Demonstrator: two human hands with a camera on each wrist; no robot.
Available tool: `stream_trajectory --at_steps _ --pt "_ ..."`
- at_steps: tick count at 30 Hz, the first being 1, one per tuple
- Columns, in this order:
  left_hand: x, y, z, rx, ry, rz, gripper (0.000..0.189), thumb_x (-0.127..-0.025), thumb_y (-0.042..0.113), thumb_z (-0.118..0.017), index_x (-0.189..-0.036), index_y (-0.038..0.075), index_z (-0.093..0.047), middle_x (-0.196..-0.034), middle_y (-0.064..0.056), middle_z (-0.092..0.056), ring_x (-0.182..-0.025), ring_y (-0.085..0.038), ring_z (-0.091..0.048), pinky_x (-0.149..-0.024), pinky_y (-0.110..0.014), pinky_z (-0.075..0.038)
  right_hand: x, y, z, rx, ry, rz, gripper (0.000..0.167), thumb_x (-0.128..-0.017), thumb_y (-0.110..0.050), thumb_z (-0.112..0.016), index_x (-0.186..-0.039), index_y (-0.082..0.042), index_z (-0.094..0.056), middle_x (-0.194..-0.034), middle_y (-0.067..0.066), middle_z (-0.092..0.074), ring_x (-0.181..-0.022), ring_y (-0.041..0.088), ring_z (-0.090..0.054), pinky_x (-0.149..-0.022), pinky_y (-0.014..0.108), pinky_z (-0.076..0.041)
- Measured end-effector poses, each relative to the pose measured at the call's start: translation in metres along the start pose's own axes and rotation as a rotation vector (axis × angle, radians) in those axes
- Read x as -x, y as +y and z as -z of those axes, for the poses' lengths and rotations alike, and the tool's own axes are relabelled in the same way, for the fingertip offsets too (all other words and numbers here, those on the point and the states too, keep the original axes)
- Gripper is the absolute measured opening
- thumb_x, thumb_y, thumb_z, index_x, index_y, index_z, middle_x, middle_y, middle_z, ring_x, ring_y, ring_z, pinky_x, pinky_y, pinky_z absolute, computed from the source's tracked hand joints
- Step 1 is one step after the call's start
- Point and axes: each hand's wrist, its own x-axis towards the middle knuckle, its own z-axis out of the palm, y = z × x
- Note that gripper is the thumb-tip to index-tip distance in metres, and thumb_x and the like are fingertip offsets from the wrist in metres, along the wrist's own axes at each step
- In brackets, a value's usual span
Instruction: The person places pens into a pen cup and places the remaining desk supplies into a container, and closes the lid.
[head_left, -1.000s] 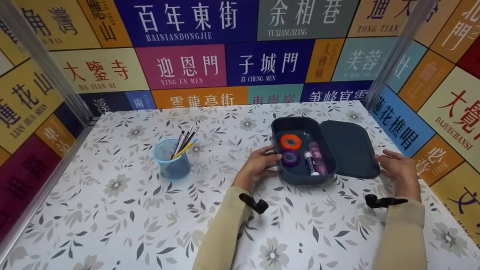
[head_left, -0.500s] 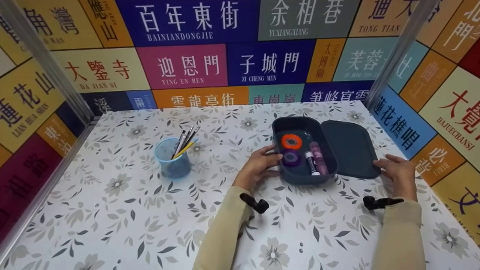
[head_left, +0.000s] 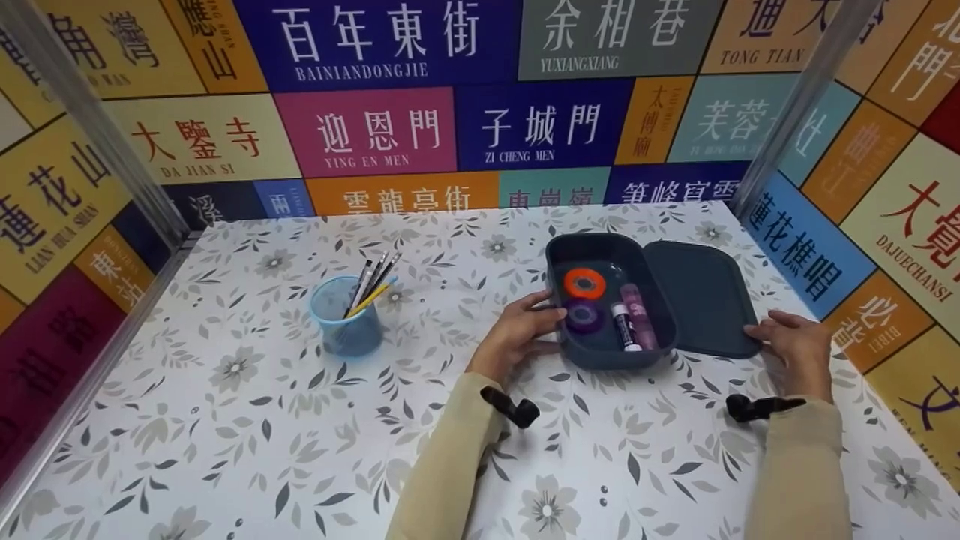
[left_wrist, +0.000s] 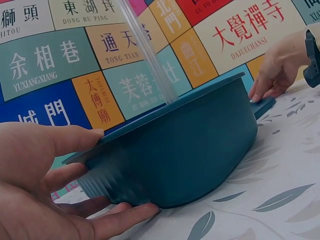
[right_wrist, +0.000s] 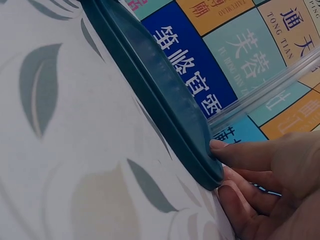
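Note:
A dark teal storage box (head_left: 615,358) sits on the table, its top uncovered. Inside lie an orange tape roll (head_left: 568,283), a purple tape roll (head_left: 574,324), a white-capped glue stick (head_left: 622,330) and a pinkish tube (head_left: 637,315). My left hand (head_left: 517,334) holds the box at its left side, thumb at the rim and other fingers spread along the outer wall (left_wrist: 200,145). To the right of the box is its matching lid (head_left: 701,296), lying flat side up. With thumb on top and fingers beneath, my right hand (head_left: 796,345) pinches the lid's near right corner (right_wrist: 207,172).
A light blue mesh pen cup (head_left: 345,330) with several pencils and pens (head_left: 367,281) stands to the left. The table has a floral cover (head_left: 300,420). Walls of coloured sign panels (head_left: 375,127) enclose the back and both sides.
My right hand has shifted slightly left, and its spread fingers have drawn in to pinch the lid's corner. The left hand and the box stay put.

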Motion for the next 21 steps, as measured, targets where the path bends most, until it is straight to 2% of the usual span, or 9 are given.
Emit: stream_trajectory --at_steps 4,6,11,13,16,21 --pt "-0.0003 -0.0008 -0.0004 -0.001 -0.002 0.007 0.066 -0.09 0.009 -0.072 -0.15 0.011 -0.045 -0.144 -0.019 -0.057 -0.126 -0.037 -0.061 -0.092 -0.051 -0.059 -0.0004 0.0029 -0.001 -0.002 -0.009 0.02 0.092 -0.076 -0.006 -0.086 -0.154 -0.019 -0.04 -0.098 -0.014 -0.056 -0.095 0.004 -0.056 -0.066 0.014 -0.056" --pt "0.0002 -0.0012 -0.0005 -0.01 -0.001 0.002 0.066 -0.09 0.01 -0.072 -0.15 0.011 -0.045 -0.142 -0.019 -0.058 -0.125 -0.036 -0.062 -0.091 -0.05 -0.06 -0.0009 0.005 -0.0015 0.031 0.003 0.052 0.09 -0.076 -0.007 -0.086 -0.154 -0.016 -0.041 -0.094 -0.016 -0.057 -0.092 0.003 -0.057 -0.067 0.014 -0.057" --pt "0.0013 -0.0021 -0.0007 -0.026 0.014 -0.001 0.063 -0.089 0.011 -0.073 -0.148 0.011 -0.048 -0.133 -0.016 -0.063 -0.119 -0.035 -0.065 -0.088 -0.049 -0.061 -0.0033 0.0067 -0.0021 0.151 0.048 0.083 0.081 -0.082 -0.015 -0.082 -0.153 -0.015 -0.042 -0.087 -0.02 -0.056 -0.102 0.005 -0.057 -0.08 0.014 -0.053" --pt "0.0009 -0.002 -0.0007 -0.026 0.02 0.002 0.062 -0.089 0.011 -0.073 -0.147 0.011 -0.049 -0.131 -0.015 -0.064 -0.117 -0.033 -0.065 -0.089 -0.049 -0.061 -0.0035 0.0051 -0.0026 0.17 0.059 0.069 0.079 -0.084 -0.017 -0.08 -0.153 -0.017 -0.042 -0.091 -0.019 -0.055 -0.106 0.006 -0.055 -0.081 0.015 -0.052" --pt "0.0003 -0.0014 -0.0004 -0.027 0.021 0.001 0.062 -0.09 0.011 -0.073 -0.147 0.012 -0.049 -0.132 -0.015 -0.064 -0.117 -0.032 -0.066 -0.089 -0.049 -0.061 -0.0028 0.0021 -0.0043 0.147 0.065 0.059 0.077 -0.085 -0.013 -0.078 -0.153 -0.018 -0.042 -0.097 -0.015 -0.055 -0.099 0.006 -0.055 -0.075 0.016 -0.055" --pt "0.0002 -0.0013 0.0002 -0.018 0.021 0.006 0.063 -0.089 0.01 -0.073 -0.148 0.012 -0.049 -0.133 -0.015 -0.063 -0.117 -0.032 -0.066 -0.091 -0.05 -0.06 0.001 -0.001 -0.0078 0.01 0.053 0.021 0.079 -0.083 -0.001 -0.076 -0.152 -0.018 -0.043 -0.096 -0.009 -0.057 -0.085 0.006 -0.058 -0.071 0.02 -0.06"
